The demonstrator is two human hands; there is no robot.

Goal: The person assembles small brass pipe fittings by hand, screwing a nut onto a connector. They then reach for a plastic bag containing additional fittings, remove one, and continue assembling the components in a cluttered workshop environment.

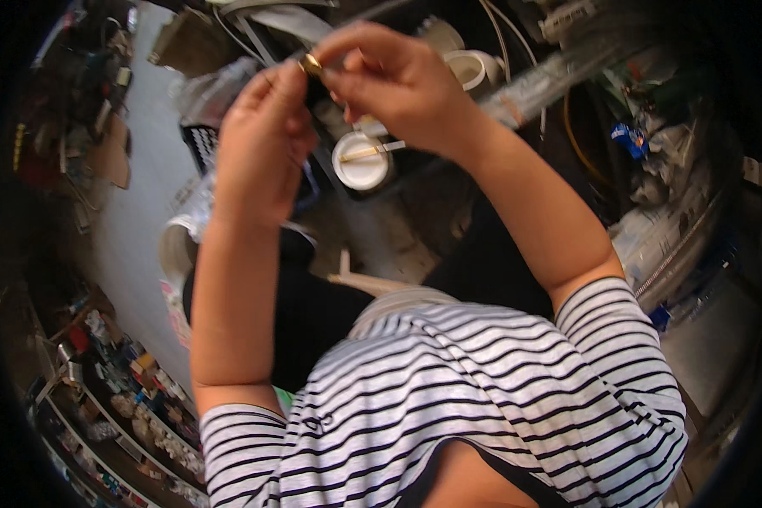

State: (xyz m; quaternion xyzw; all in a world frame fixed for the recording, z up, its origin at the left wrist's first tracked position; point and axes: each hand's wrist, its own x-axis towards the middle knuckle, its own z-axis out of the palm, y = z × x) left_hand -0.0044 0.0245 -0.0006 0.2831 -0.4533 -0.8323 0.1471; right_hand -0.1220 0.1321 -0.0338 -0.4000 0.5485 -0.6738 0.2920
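Note:
A small shiny gold-coloured piece [311, 64], perhaps metal, is pinched between my two hands, up near the top of the view. My left hand [261, 135] has its thumb and fingertips closed at the piece's left side. From the right, my right hand [402, 85] grips it with thumb and index finger, the other fingers curled. Its exact kind is too small and blurred to tell. Below the hands stands a white round tub [361, 173] with a flat stick or brush [372, 151] lying across its top.
A cream-coloured cup or pot [472, 69] stands beyond my right wrist. Clear plastic bags [216, 97] lie left of my left hand. Shelves packed with small goods [135, 389] line the lower left. Wrapped items and a blue packet [629, 140] are piled on the right.

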